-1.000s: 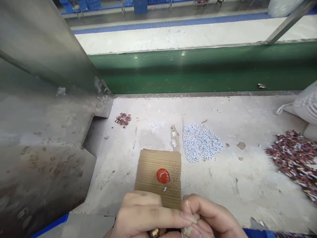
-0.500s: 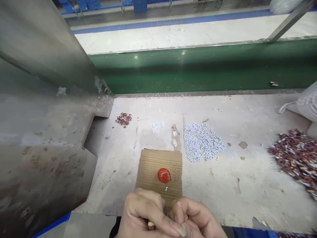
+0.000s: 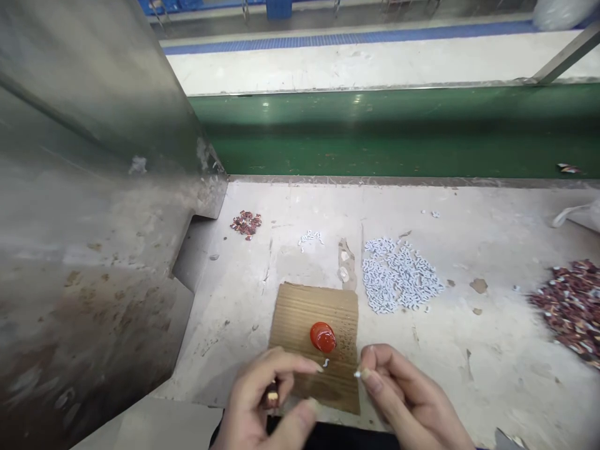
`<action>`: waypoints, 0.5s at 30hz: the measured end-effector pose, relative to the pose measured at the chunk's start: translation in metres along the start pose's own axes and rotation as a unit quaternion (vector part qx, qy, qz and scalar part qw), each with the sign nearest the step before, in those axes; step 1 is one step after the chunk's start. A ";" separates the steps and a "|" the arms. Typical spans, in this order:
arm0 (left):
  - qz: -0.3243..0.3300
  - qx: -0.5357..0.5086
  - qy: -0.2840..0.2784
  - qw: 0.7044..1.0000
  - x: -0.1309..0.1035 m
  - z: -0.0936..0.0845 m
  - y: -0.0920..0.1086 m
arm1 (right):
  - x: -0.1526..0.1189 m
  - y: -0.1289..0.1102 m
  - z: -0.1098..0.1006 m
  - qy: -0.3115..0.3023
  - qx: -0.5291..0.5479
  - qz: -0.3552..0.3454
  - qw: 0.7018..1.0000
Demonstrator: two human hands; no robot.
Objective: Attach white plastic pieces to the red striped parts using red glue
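My left hand (image 3: 272,397) is over the near left part of a cardboard piece (image 3: 295,312). Its thumb and index finger are spread, while the curled fingers hold a small dark red and cream piece (image 3: 272,395). By the cardboard's right edge, my right hand (image 3: 403,400) pinches a tiny white piece (image 3: 358,374) between thumb and index finger. A red-orange, glossy blob (image 3: 323,337) lies on the cardboard. Just below it is a small white S-shaped piece (image 3: 326,362), close to my left index fingertip.
A pile of white S-shaped pieces (image 3: 398,275) spreads right of the cardboard, with a few more (image 3: 310,237) behind it. Dark red pieces form a small pile (image 3: 246,224) at left and a larger one (image 3: 572,306) at right. A metal panel (image 3: 103,250) stands left; a green belt (image 3: 375,137) runs behind.
My hands, together before, have come apart. The right hand has moved right with the tiny white piece, and the left thumb and index finger have spread. The view has shifted slightly left.
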State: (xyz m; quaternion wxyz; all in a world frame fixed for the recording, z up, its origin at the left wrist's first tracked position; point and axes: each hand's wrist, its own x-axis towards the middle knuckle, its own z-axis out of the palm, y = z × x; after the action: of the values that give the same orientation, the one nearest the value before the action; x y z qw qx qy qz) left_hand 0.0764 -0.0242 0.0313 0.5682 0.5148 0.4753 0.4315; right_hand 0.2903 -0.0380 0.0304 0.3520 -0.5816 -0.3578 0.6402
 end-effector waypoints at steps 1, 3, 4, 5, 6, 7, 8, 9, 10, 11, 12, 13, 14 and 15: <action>-0.053 -0.010 0.015 0.998 -0.004 -0.007 0.000 | 0.006 0.001 -0.007 0.002 -0.059 -0.023 0.998; -0.143 -0.038 0.037 0.988 -0.011 -0.018 0.000 | 0.015 0.004 -0.017 -0.006 -0.151 -0.048 0.987; -0.173 -0.044 0.048 0.983 -0.013 -0.022 0.001 | 0.018 0.005 -0.019 -0.008 -0.179 -0.053 0.982; -0.193 -0.040 0.060 0.979 -0.015 -0.025 0.001 | 0.020 0.006 -0.020 -0.010 -0.198 -0.055 0.979; -0.205 -0.027 0.073 0.976 -0.016 -0.027 0.002 | 0.022 0.007 -0.020 -0.011 -0.214 -0.058 0.975; -0.210 -0.011 0.085 0.974 -0.016 -0.029 0.002 | 0.022 0.007 -0.020 -0.011 -0.230 -0.064 0.971; -0.207 0.007 0.095 0.974 -0.016 -0.031 0.002 | 0.022 0.006 -0.018 -0.012 -0.252 -0.074 0.965; -0.198 0.026 0.103 0.974 -0.015 -0.033 0.001 | 0.022 0.005 -0.017 -0.011 -0.276 -0.090 0.957; -0.185 0.044 0.103 0.976 -0.014 -0.035 -0.001 | 0.022 0.004 -0.015 -0.008 -0.301 -0.109 0.947; -0.172 0.060 0.098 0.978 -0.012 -0.038 -0.003 | 0.022 0.003 -0.014 -0.005 -0.326 -0.131 0.936; -0.155 0.073 0.091 0.981 -0.011 -0.041 -0.005 | 0.022 0.002 -0.013 -0.003 -0.347 -0.153 0.925; -0.136 0.082 0.081 0.984 -0.010 -0.044 -0.006 | 0.023 0.001 -0.012 -0.003 -0.365 -0.171 0.915; -0.115 0.085 0.072 0.987 -0.009 -0.046 -0.008 | 0.023 0.002 -0.012 -0.004 -0.380 -0.184 0.906; -0.095 0.082 0.068 0.990 -0.008 -0.047 -0.008 | 0.024 0.003 -0.012 -0.005 -0.390 -0.194 0.900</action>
State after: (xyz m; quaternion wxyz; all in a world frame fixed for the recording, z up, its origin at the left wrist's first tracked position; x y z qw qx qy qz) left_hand 0.0286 -0.0244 0.0232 0.5287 0.4815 0.5938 0.3689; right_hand 0.3004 -0.0184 0.0155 0.2124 -0.5883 -0.6866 0.3708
